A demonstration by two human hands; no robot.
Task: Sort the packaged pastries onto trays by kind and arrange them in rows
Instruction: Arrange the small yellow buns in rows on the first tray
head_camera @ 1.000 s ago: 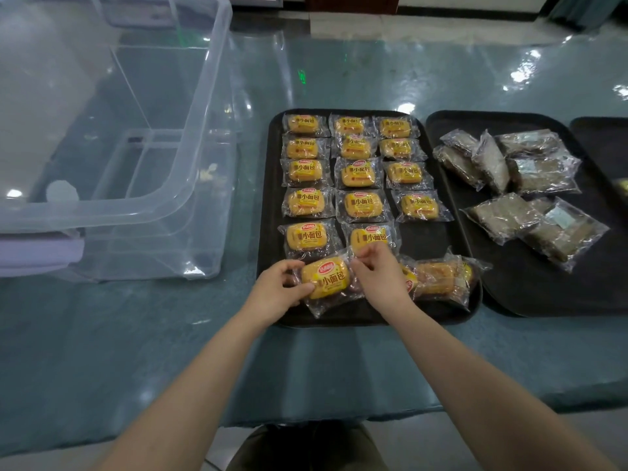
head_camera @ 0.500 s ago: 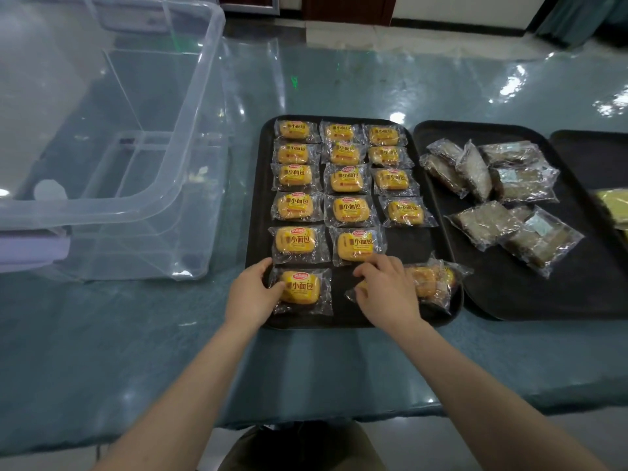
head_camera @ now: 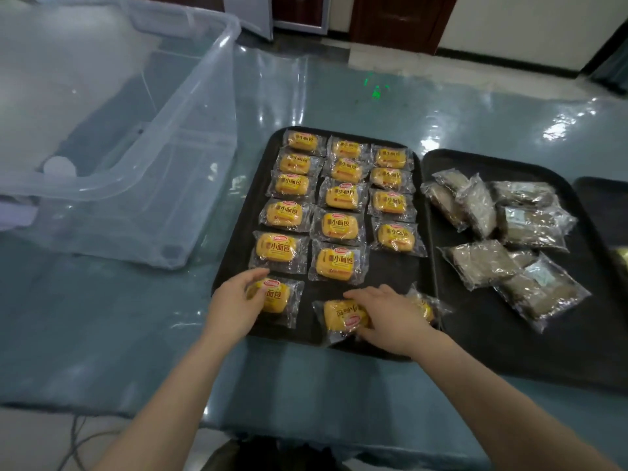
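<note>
- Landmark: black rectangular plastic tray [head_camera: 238, 266] holding yellow small-bread packs in clear wrappers [head_camera: 336, 226], three columns running away from the person.
- Left column on that tray: six packs, nearest one [head_camera: 277, 297] close to the tray's near rim.
- Left hand [head_camera: 234, 307] lies on that nearest pack, at the tray's near-left corner; fingers loosely curved over the pack's left end, thumb toward the pack above. Contact is plain; whether it really clamps the pack, cannot tell.
- Middle column: five aligned packs, plus a sixth pack [head_camera: 343, 316] at the near rim, turned so its print reads upside down, wrapper edge overhanging the rim slightly.
- Right hand [head_camera: 387, 317] covers that turned pack's right end, fingers curled over it and thumb under its near edge: gripping it.
- Another yellow pack [head_camera: 426, 305] pokes out behind the right hand, at the tray's near-right corner; mostly hidden.
- Right column: four packs only. Bare tray floor between its last pack and the near-right corner pack.
- Second black tray [head_camera: 475, 351] touches the landmark tray's right rim; brown pastries in clear wrappers [head_camera: 482, 263] lie there loose, not in rows. Bare floor along its near edge.
- Third dark tray edge [head_camera: 598, 188] further right, cropped.
- Clear plastic storage bin [head_camera: 163, 185] stands left of the landmark tray, a strip of green glossy tabletop [head_camera: 102, 328] between them.
</note>
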